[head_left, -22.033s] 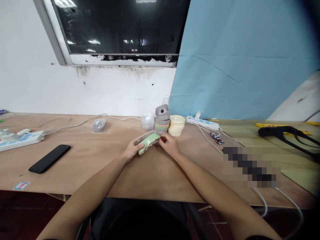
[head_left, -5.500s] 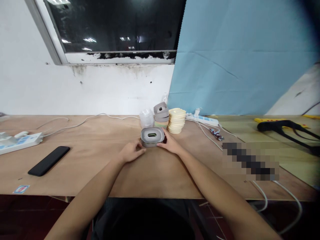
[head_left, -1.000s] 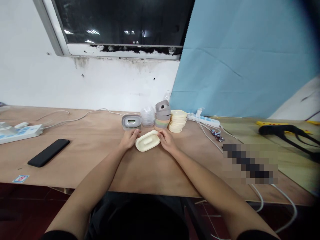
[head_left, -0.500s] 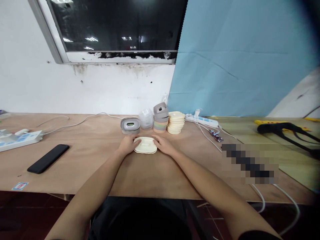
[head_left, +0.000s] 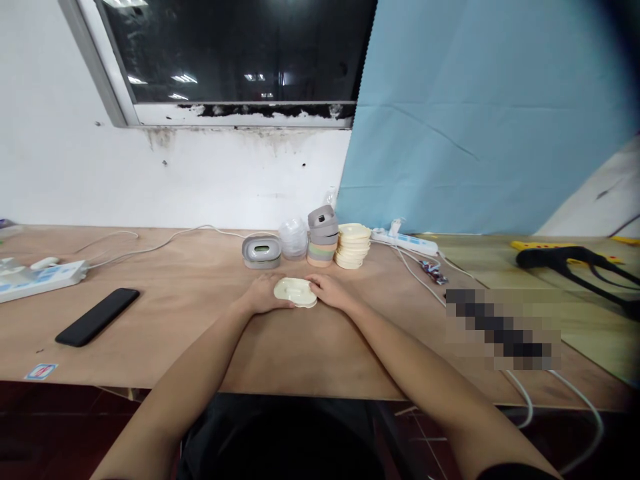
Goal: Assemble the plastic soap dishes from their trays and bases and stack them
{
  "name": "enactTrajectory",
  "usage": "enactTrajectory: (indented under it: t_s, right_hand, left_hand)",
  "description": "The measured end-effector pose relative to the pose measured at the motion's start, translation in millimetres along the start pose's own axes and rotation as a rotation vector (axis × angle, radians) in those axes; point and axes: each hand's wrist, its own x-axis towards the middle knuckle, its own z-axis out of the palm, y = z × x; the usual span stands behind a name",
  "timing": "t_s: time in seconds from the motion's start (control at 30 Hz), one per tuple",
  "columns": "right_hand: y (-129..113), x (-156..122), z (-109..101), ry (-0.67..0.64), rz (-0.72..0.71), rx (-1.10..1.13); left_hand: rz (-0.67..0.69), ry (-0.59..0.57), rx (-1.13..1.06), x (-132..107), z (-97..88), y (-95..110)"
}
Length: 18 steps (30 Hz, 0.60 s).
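A cream plastic dish (head_left: pixel 295 291), rounded and oblong with a raised middle, is between my hands at the centre of the table. Its near edge looks layered; I cannot tell if it is more than one piece. My left hand (head_left: pixel 264 294) wraps its left end, thumb along the near edge. Across from it, my right hand (head_left: pixel 325 289) grips the right end with thumb and fingers. Just beyond stand a grey slotted container (head_left: pixel 261 253), clear plastic cups (head_left: pixel 293 239), a stack of grey and coloured containers (head_left: pixel 323 240) and a stack of similar cream dishes (head_left: pixel 353 245).
A black phone (head_left: pixel 97 317) lies at left by a white power strip (head_left: pixel 50 279). Another power strip (head_left: pixel 407 241) and cables sit at back right. Black straps (head_left: pixel 565 257) lie at far right, and a blurred-out dark object (head_left: pixel 500 329) is nearer.
My left hand has moved its grip, its thumb shifting from the top of the dish to the near edge. The dish has turned slightly and shifted a little to the right.
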Motion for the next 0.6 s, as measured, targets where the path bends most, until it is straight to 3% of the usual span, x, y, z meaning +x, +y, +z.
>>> enactTrajectory:
  t_s: [0.1,0.27,0.33,0.47,0.6]
  right_hand:
    - [-0.7,-0.4,-1.9,-0.012,-0.002,-0.022]
    - [-3.5,-1.6,-6.8,-0.034,0.003,-0.032]
    - [-5.2,-2.0,-8.4,-0.039,0.017,-0.025]
    - [-9.2,-2.8,-11.0,-0.048,0.045,-0.033]
    - [-10.7,-2.8,-11.4,-0.051,0.055,-0.042]
  left_hand:
    - [0.03,0.046,0.017,0.1,-2.2,-0.7]
    - [-0.029,0.364,0.112,4.3,-11.2,-18.0]
    - [-0.075,0.425,0.134,5.5,-14.9,-30.2]
    - [-0.171,0.361,0.132,6.6,-16.4,-52.2]
    - [-0.214,0.321,0.14,8.8,-13.8,-59.5]
